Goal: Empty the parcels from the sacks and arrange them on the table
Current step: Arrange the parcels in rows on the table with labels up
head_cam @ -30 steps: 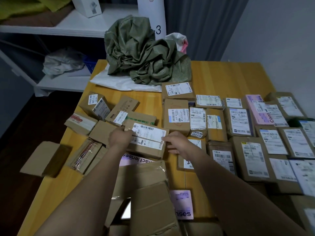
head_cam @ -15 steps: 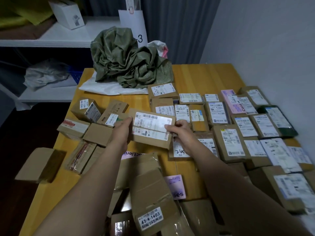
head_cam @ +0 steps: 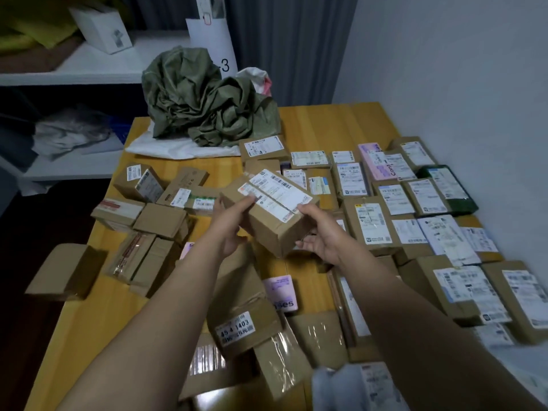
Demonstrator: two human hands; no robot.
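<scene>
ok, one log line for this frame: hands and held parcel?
labelled box: held above table, tilted, label up | left hand: grips its left end | right hand: grips its right end | green sacks: crumpled, far end

Cardboard, paper, wood, cloth.
Matt brown cardboard box (head_cam: 274, 221) with white paper label; smooth yellow wooden tabletop (head_cam: 323, 121); crumpled green woven sack (head_cam: 204, 99).

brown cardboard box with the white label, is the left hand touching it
Touching: the head view shows the left hand gripping the brown cardboard box at its left end.
</scene>
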